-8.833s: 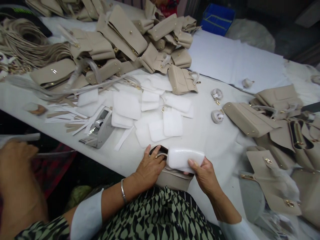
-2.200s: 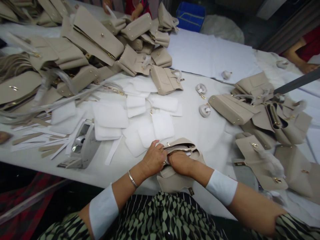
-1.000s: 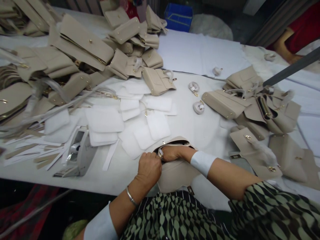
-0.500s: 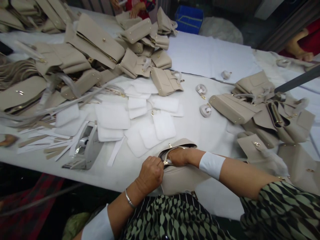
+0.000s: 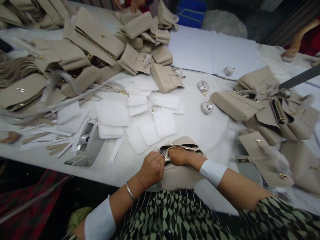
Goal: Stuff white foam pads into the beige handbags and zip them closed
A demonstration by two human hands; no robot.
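A beige handbag point(image 5: 180, 177) lies at the table's front edge, close to my body, with its zipped top spread apart. My left hand point(image 5: 153, 168) is closed on the left end of its opening, beside a gold zip pull. Into the bag's mouth reaches my right hand point(image 5: 178, 156); its fingers are hidden inside, so what they hold does not show. White foam sheets point(image 5: 163, 124) lie just beyond the bag.
A grey tape dispenser point(image 5: 90, 143) stands left, beside beige and white strips. Beige handbags are heaped at the back left and on the right point(image 5: 236, 106). Coiled straps point(image 5: 207, 107) lie between. Co-workers' hands point(image 5: 292, 50) show at the far edge and at left.
My right hand remains inside the bag, whose mouth now gapes wider on the right. The left hand keeps its grip. At the far right, a co-worker's hand has moved left; the view has shifted slightly.
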